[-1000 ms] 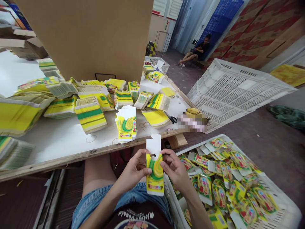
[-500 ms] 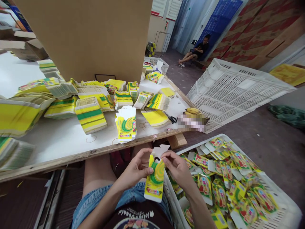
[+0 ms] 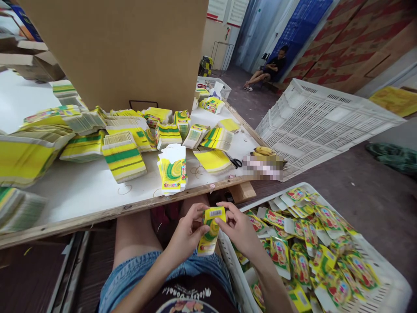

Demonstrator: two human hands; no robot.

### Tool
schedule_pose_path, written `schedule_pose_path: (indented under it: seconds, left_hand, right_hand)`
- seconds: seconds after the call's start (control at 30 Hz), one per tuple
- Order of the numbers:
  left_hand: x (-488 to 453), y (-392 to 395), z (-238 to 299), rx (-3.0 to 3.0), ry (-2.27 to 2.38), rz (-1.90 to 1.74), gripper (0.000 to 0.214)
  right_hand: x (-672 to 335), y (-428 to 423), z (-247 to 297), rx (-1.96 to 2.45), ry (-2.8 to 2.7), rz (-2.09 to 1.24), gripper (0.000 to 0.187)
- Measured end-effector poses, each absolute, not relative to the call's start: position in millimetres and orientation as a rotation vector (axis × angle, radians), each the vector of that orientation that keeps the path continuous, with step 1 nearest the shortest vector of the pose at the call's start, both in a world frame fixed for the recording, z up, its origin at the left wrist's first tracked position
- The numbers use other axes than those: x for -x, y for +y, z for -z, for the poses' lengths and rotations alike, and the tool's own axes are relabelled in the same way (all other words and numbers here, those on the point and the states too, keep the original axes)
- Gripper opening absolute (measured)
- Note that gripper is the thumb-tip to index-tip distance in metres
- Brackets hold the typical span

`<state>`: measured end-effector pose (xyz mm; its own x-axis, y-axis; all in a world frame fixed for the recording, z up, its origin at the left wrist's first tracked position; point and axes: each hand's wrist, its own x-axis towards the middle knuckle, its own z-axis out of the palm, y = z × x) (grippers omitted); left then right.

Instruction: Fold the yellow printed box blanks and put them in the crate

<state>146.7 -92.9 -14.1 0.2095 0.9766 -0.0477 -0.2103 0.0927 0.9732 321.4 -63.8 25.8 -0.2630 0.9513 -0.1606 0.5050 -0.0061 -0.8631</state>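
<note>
In the lower middle of the frame, the left hand (image 3: 186, 228) and the right hand (image 3: 240, 227) hold a small yellow-and-green box (image 3: 210, 234) between them, above the person's lap and just in front of the worktop (image 3: 87, 195) edge. The left fingers grasp the box along its left side, the thumb lying on the printed front; the right fingers pinch it at the upper right, thumb on the front and forefinger at the top corner. The box is tilted, with a barcode panel at its top end. On the worktop, near the middle of the frame, lies a stack of flat cartons (image 3: 172, 174), white flaps toward the top and the same swirl print showing. Bundles of yellow, green and white cartons spread from the left edge to the centre, among them a green-striped bundle (image 3: 124, 158). Right of centre, black-handled scissors (image 3: 236, 162) lie next to a yellow bundle (image 3: 213, 161), and bananas (image 3: 264, 151) sit by the worktop's right corner, partly behind a pixelated patch. At lower right, a white crate (image 3: 396, 284) holds a jumble of printed packets (image 3: 299, 261). Tall white crates (image 3: 322, 115) lean across the upper right, a brown cardboard panel (image 3: 124, 52) fills the upper left, and a seated person (image 3: 275, 65) is in the background.
</note>
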Motion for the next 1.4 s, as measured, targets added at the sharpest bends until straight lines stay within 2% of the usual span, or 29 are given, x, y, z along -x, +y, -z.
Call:
schedule_pose_path:
  seconds: [0.1,0.23,0.37,0.53,0.63,0.7,0.77,0.83,0.93,1.07,1.13,1.3,1.4]
  left_hand:
    - [-147,-92,8,-0.985,0.861,-1.141,0.035]
    - [-144,-90,1,-0.877,0.831,-1.152,0.038]
    - [-146,-90,2,-0.886,0.848,-1.142,0.038]
    - [-153,-94,5,-1.052,0.964,-1.135,0.033]
    - [-138,-88,-2,-1.417,1.194,-1.223,0.033]
    - [-115,-78,-6,-1.744,1.423,-1.305,0.04]
    - [-88,-66,-6,-1.962,1.673,-1.308,0.048]
    - [-65,-56,-1,-2.066,1.789,-1.195,0.046]
    - [-47,-52,7,-2.136,1.741,-1.129,0.037]
    - [-60,-70,1,-2.113,1.72,-1.476,0.043]
    - [-76,-83,-6,-2.125,1.559,-1.664,0.049]
    - [-116,-103,-7,-2.114,0.942,-1.508,0.051]
    - [-130,-103,-2,-1.691,0.885,-1.541,0.054]
  right_hand:
    - [-316,-67,-24,1.568,-1.843,-1.051,0.031]
    - [-315,-71,-21,1.461,-1.782,-1.129,0.037]
    - [-316,-72,-15,1.397,-1.596,-1.061,0.027]
    - [-318,-73,-14,1.306,-1.421,-1.18,0.023]
    - [-340,-71,-23,1.436,-1.567,-0.888,0.019]
    - [-360,-67,-27,1.562,-1.661,-0.561,0.022]
    - [-373,-63,-28,1.629,-1.685,-0.397,0.027]
    - [-371,-63,-25,1.629,-1.678,-0.509,0.03]
    - [-342,-67,-19,1.563,-1.618,-0.89,0.03]
    - [-290,-72,-21,1.379,-1.411,-1.242,0.038]
    - [-275,-73,-24,1.221,-1.249,-1.375,0.042]
    - [-284,-70,-25,1.137,-0.948,-1.368,0.03]
    - [-298,-75,-20,1.23,-0.943,-1.333,0.028]
